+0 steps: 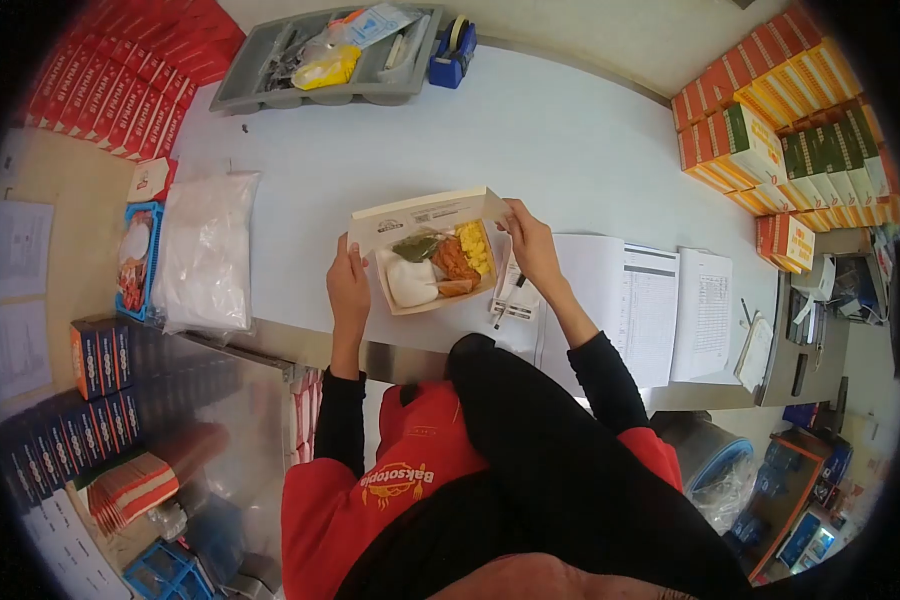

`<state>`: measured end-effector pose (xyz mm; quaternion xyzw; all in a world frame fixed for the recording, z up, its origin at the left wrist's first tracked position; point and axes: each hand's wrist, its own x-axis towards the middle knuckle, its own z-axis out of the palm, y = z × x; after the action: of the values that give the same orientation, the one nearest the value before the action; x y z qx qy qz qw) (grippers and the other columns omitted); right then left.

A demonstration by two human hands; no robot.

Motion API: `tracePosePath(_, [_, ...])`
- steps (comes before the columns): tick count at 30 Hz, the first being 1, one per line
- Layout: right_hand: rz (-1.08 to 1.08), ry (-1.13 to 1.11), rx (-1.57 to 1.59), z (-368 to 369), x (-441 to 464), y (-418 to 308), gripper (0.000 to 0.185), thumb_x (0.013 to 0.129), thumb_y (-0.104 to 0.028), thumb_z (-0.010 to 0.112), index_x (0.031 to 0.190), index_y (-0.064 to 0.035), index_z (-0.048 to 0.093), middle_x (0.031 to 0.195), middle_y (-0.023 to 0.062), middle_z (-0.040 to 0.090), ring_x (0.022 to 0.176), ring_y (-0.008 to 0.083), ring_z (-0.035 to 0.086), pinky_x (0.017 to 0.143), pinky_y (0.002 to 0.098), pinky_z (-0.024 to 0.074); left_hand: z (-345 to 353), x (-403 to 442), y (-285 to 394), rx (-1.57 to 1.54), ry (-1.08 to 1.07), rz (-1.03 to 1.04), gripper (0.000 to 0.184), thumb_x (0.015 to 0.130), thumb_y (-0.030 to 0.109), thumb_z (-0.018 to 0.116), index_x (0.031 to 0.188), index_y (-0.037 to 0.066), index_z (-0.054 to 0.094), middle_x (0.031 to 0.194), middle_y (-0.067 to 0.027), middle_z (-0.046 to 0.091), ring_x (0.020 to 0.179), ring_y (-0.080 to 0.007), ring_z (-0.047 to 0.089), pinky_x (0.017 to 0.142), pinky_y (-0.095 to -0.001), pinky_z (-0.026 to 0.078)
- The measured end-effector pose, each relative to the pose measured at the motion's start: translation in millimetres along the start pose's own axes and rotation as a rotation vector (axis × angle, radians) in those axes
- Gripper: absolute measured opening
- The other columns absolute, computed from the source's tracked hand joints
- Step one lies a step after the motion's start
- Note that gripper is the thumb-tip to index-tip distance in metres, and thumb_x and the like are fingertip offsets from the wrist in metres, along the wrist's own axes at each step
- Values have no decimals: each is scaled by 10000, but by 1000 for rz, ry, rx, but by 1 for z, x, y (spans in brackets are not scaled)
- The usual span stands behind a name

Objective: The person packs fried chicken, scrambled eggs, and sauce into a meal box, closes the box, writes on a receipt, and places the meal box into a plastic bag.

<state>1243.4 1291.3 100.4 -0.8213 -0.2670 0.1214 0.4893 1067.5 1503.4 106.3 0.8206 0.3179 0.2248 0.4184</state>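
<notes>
An open cardboard meal box (410, 309) is in front of me above the pale tabletop, its printed lid (430, 212) raised on the far side. Inside it lie a white mound that looks like rice (411, 283), a reddish-brown piece of food (457, 262), yellow chunks (475, 247) and something green (417, 248). My left hand (348, 283) grips the box's left side near the lid corner. On the right, my right hand (532, 245) holds the lid's edge with fingers partly hidden behind it. Close to the right wrist lie a pen (510, 300) and a small printed card.
Open record books (650, 315) lie on the right of the table (570, 150). A plastic-wrapped pack (208, 250) and a blue basket (153, 225) are left. A grey tray (320, 96) and tape dispenser (455, 52) stand at the back. Stacked boxes (755, 150) line both sides.
</notes>
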Motion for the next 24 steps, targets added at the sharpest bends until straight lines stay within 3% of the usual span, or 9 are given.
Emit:
tracePosePath(2, [-26, -7, -12, -3, -1, -2, 210, 946, -129, 398, 1115, -54, 498, 824, 146, 639, 784, 234, 650, 698, 323, 490, -5, -2, 8, 14, -14, -45, 303, 965, 198, 347, 1175, 20, 473, 634, -122, 542, 544, -188, 503, 541, -327, 403])
tracePosePath(3, [-19, -11, -12, -6, -1, -9, 210, 946, -129, 398, 1115, -54, 498, 824, 146, 639, 784, 234, 650, 698, 323, 490, -8, -1, 11, 25, -18, -79, 297, 964, 197, 345, 1167, 30, 484, 645, -145, 549, 585, -227, 546, 574, -350, 426])
tracePosePath(7, [-52, 11, -35, -10, 1, -15, 193, 940, -113, 407, 1088, -47, 514, 833, 156, 635, 790, 253, 651, 695, 322, 489, -10, 3, 6, 0, 37, -34, 275, 963, 189, 352, 1135, 29, 495, 637, -143, 554, 569, -225, 564, 547, -350, 428])
tracePosePath(9, [-62, 18, -31, -7, -1, -11, 187, 937, -106, 412, 1078, -45, 519, 840, 161, 635, 796, 258, 651, 695, 322, 489, -4, 7, -6, 150, 16, 5, 250, 959, 178, 365, 1110, 36, 504, 628, -139, 560, 550, -233, 577, 516, -352, 427])
tracePosePath(15, [5, 1, -61, 5, 8, 1, 202, 929, -86, 420, 1118, -50, 480, 842, 171, 635, 781, 262, 653, 688, 331, 497, 5, 9, -7, 117, 15, -51, 230, 954, 178, 384, 1092, 46, 513, 607, -133, 553, 543, -248, 575, 504, -347, 420])
tracePosePath(21, [184, 8, -28, 5, -9, -8, 303, 852, -122, 541, 1134, -50, 453, 813, 162, 644, 761, 274, 658, 660, 341, 513, 4, 6, 2, 192, 12, -96, 225, 951, 176, 393, 1093, 41, 504, 584, -128, 550, 548, -252, 580, 506, -350, 421])
tracePosePath(24, [289, -106, -62, 10, -26, 11, 290, 807, -117, 583, 1067, -15, 504, 800, 159, 652, 735, 261, 661, 642, 341, 518, 7, 8, -1, 197, 21, -115, 228, 950, 177, 396, 1104, 43, 497, 581, -124, 551, 544, -251, 579, 502, -350, 420])
